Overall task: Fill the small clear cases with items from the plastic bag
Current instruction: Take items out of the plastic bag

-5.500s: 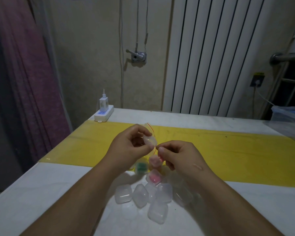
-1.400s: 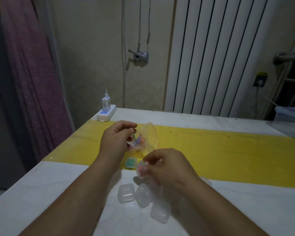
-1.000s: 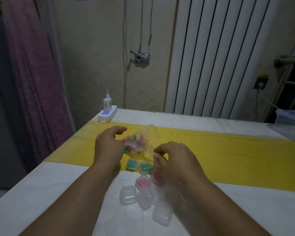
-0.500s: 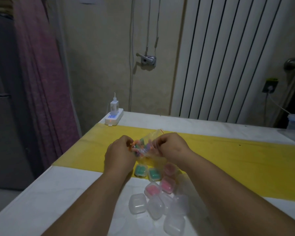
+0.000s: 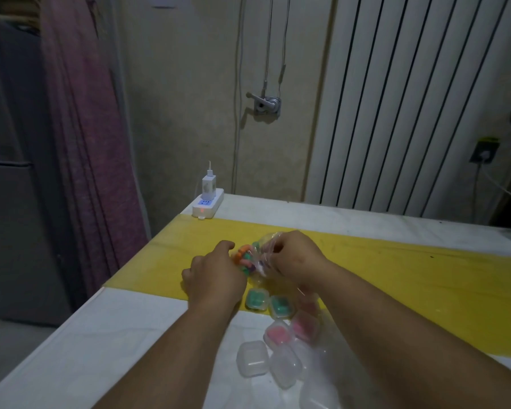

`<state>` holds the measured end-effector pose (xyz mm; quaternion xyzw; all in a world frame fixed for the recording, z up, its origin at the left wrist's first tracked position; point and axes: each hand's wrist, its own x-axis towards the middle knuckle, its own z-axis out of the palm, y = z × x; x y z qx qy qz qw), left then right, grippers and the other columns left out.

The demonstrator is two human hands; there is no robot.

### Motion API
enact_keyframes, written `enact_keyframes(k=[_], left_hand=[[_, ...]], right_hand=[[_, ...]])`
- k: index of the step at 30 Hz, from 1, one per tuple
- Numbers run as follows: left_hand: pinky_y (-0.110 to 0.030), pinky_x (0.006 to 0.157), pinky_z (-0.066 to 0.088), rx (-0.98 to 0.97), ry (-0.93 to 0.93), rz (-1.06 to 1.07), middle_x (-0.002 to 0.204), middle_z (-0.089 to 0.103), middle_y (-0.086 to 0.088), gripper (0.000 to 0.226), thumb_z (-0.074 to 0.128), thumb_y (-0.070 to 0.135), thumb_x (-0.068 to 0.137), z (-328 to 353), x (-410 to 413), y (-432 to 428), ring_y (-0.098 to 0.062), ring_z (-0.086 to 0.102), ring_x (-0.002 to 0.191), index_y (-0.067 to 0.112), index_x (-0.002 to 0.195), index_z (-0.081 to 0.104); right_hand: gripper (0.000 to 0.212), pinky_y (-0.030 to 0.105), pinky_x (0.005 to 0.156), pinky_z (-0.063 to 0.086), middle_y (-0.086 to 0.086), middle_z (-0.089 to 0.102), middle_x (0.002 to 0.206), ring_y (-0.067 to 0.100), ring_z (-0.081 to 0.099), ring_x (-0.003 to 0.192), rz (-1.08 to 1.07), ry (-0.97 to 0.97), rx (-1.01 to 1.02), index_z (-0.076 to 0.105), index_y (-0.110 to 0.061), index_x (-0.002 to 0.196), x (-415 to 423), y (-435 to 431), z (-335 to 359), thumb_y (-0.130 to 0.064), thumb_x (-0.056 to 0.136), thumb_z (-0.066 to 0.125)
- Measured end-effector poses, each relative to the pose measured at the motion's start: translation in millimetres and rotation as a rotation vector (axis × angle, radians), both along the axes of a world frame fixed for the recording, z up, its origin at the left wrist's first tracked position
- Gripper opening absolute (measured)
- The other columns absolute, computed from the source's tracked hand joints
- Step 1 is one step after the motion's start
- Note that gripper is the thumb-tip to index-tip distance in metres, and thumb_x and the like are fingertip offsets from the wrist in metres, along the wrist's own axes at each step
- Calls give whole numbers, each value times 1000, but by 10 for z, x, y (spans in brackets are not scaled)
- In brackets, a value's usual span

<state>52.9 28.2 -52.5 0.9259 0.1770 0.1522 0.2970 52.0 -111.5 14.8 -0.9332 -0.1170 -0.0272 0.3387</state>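
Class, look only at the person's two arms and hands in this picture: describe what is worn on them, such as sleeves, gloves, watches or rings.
Both forearms are bare from the bottom edge of the view to the wrists: no sleeves show. The left hand and right hand wear no gloves. No watch, bracelet or strap is on either wrist. No ring shows, though most fingers are hidden or in dim light.

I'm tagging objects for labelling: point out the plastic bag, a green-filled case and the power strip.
plastic bag (image 5: 263,255), head view, crinkled clear side.
green-filled case (image 5: 257,299), head view, lid top.
power strip (image 5: 208,205), head view, top face.
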Motion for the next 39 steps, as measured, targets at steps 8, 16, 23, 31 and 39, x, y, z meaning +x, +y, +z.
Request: enact_keyframes(k=[8, 16, 23, 31, 39], left_hand=[[-37, 79, 31, -24, -12, 4, 110, 64, 4, 40, 57, 29, 86, -17, 10, -8, -25, 50, 108, 43, 122, 46], [-35, 79, 32, -7, -68, -9, 100, 66, 4, 28, 56, 31, 92, 7, -20, -29, -22, 56, 98, 40, 119, 51], [-34, 81, 37, -37, -128, -22, 93, 71, 10, 30, 56, 23, 91, 18, -52, -41, -20, 61, 94, 40, 116, 55], [-26, 53, 38, -170, -163, -107, 96, 66, 3, 35, 52, 14, 95, 107, -116, -113, -18, 60, 82, 35, 123, 52], [-21, 55, 40, -283, -166, -160, 83, 62, 6, 49, 57, -2, 88, 133, -150, -120, -9, 56, 76, 29, 126, 53]], right_hand=[[14, 16, 58, 43, -7, 59, 71, 10, 55, 75, -40, 66, -33, 74, -10, 96, 111, 111, 5, -11, 84, 65], [22, 27, 74, 50, 4, 67, 88, 17, 59, 80, -19, 114, -151, 72, -9, 87, 227, 228, -142, -29, 88, 64], [38, 16, 61, 44, 2, 58, 76, 13, 56, 66, -54, 148, 36, 56, -17, 74, 249, 160, -131, -40, 101, 42], [26, 10, 50, 50, -6, 58, 76, 7, 58, 65, -16, 222, 141, 56, -24, 77, 304, 126, -181, -6, 95, 51], [13, 31, 74, 45, 4, 49, 88, 19, 45, 85, 32, 243, -271, 60, -8, 95, 338, 305, -117, -19, 97, 52]])
